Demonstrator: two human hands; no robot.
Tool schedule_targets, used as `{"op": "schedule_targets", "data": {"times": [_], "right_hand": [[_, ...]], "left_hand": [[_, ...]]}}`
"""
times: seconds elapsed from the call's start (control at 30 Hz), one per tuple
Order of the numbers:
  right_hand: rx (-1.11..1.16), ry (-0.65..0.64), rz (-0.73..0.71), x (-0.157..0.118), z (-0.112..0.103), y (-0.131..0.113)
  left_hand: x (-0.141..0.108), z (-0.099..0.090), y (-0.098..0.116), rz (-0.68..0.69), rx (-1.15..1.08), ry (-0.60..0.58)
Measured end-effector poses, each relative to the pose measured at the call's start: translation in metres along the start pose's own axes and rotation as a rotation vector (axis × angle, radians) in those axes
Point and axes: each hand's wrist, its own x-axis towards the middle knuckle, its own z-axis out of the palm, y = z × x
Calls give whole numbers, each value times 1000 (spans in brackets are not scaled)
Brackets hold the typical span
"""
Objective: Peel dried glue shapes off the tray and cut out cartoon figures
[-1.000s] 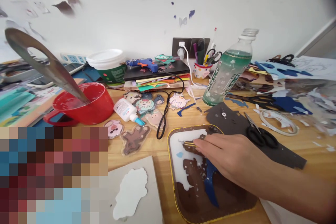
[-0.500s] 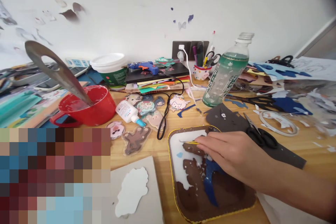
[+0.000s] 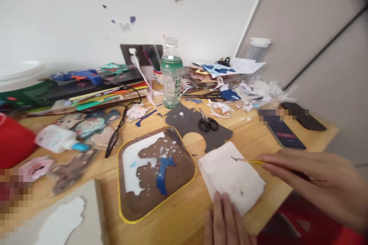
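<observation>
My right hand (image 3: 310, 180) pinches a thin tool with a yellow shaft (image 3: 254, 161), its pale curved tip over a folded white tissue (image 3: 230, 178). A small dark spot marks the tissue. My left hand (image 3: 225, 220) lies on the tissue's lower edge, fingers stretched out and side by side. Left of the tissue sits a brown tray (image 3: 182, 187) with a yellow rim, holding a white patch, white specks and a blue piece (image 3: 162, 178). Black-handled scissors (image 3: 207, 123) rest on dark grey sheet material (image 3: 184, 120) behind it.
A green-labelled bottle (image 3: 171, 80) stands behind the tray. At the left are a glue bottle (image 3: 56, 138), a red cup (image 3: 14, 141) and a board (image 3: 99, 206) bearing a white cutout. Two phones, one a lit phone (image 3: 283, 130), lie at the right, near the table edge.
The view has turned right. My right hand has gone with the tool from the tray to the tissue. My left hand has come into view on the tissue.
</observation>
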Motion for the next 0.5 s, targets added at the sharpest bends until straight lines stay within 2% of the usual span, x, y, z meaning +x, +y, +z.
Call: {"op": "schedule_targets", "data": {"times": [0.1, 0.23, 0.3, 0.37, 0.4, 0.5], "right_hand": [[-85, 6, -28, -31, -6, -1], [-157, -51, -118, -51, 5, -3], [-161, -94, -136, -57, 14, 1], [-147, -107, -139, -63, 20, 5], [-142, -106, -139, -65, 23, 7], [-102, -66, -130, -66, 24, 9]], "left_hand": [[7, 2, 11, -104, 9, 123], [21, -5, 15, -204, 10, 240], [26, -13, 10, -134, 34, 174], [29, -23, 1, 58, 68, -38], [30, -27, -3, 111, 79, -75], [32, -36, -9, 128, 112, -95]]}}
